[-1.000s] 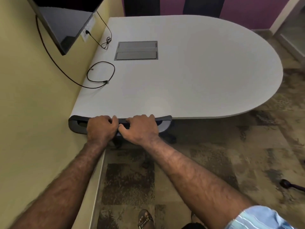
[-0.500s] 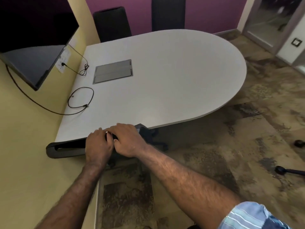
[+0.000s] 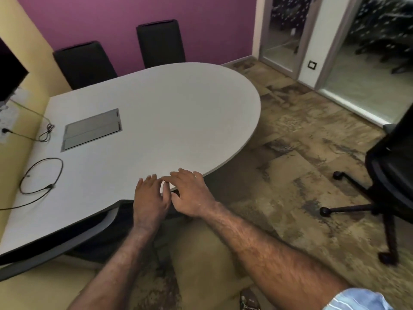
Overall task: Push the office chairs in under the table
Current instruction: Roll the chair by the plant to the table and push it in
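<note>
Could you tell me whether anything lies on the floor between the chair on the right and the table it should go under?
Nothing visible does. Between the office chair at the right edge and the rounded end of the table there is only bare patterned floor. Both hands are open at the table's near edge, away from that chair.

Purple wall [image 3: 134,16], yellow wall [image 3: 13,48], mottled brown floor [image 3: 301,157], glass doors [image 3: 368,63].

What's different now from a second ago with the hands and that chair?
Both hands have let go of the chair back: the left hand and right hand now hover open above the table edge. The chair remains tucked under, and the cable is unmoved.
</note>
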The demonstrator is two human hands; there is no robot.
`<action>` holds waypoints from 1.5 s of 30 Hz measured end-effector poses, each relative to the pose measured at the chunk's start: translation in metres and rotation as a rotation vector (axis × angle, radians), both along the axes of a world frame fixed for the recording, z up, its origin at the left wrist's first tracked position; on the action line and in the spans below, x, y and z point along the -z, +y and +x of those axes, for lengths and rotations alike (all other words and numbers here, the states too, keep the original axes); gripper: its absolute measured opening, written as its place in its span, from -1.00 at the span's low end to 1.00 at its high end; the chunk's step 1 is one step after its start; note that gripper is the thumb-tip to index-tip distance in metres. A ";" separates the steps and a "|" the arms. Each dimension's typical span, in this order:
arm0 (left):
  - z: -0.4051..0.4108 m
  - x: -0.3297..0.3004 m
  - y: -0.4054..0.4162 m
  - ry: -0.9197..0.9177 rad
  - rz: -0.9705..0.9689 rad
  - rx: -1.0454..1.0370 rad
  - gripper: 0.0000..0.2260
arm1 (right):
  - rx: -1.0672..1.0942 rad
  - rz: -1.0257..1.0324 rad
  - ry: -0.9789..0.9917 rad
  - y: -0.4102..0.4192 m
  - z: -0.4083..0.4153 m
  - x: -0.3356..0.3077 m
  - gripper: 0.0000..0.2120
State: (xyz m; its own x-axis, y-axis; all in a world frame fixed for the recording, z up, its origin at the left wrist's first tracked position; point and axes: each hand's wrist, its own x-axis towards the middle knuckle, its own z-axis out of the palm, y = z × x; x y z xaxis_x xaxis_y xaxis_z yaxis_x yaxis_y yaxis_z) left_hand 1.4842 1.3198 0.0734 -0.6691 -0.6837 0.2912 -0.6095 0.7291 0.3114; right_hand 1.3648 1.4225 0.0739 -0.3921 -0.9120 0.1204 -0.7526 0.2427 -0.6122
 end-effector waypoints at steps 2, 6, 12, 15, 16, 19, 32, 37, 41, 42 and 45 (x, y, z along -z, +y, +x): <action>-0.019 0.000 0.009 -0.005 0.014 0.027 -0.62 | 0.040 -0.013 0.007 0.013 -0.015 -0.001 -0.41; -0.078 0.000 0.045 -0.002 0.021 0.118 -0.59 | 0.145 -0.025 0.015 0.058 -0.065 0.000 -0.40; -0.149 -0.002 0.088 -0.023 0.028 0.243 -0.53 | 0.293 -0.030 0.037 0.119 -0.121 -0.004 -0.39; -0.180 -0.003 0.111 -0.018 0.028 0.318 -0.58 | 0.373 -0.037 0.049 0.149 -0.143 -0.004 -0.39; -0.193 -0.004 0.122 -0.010 0.023 0.359 -0.59 | 0.414 -0.037 0.054 0.163 -0.152 -0.005 -0.39; -0.221 -0.010 0.147 -0.006 0.010 0.464 -0.60 | 0.510 -0.042 0.067 0.192 -0.170 -0.006 -0.37; -0.323 -0.014 0.208 -0.029 0.022 0.783 -0.48 | 0.838 0.012 0.088 0.270 -0.229 -0.004 -0.32; -0.385 -0.012 0.212 -0.004 0.030 0.905 -0.50 | 0.958 0.056 0.080 0.282 -0.269 -0.006 -0.31; -0.421 -0.013 0.215 0.033 0.040 0.972 -0.54 | 1.029 0.084 0.081 0.291 -0.294 -0.006 -0.30; -0.434 -0.012 0.212 0.024 0.047 0.996 -0.54 | 1.060 0.100 0.091 0.291 -0.303 -0.007 -0.30; -0.458 -0.010 0.213 0.036 0.054 1.041 -0.56 | 1.120 0.126 0.111 0.301 -0.318 -0.008 -0.29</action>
State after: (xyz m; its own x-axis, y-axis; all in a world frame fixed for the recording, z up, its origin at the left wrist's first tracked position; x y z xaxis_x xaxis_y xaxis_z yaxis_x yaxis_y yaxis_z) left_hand 1.0262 1.5324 0.0829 -0.9267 0.2140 0.3090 0.3232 0.8733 0.3645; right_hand 1.0471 1.7239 0.0819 -0.9885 -0.0625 0.1377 -0.1217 0.8693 -0.4790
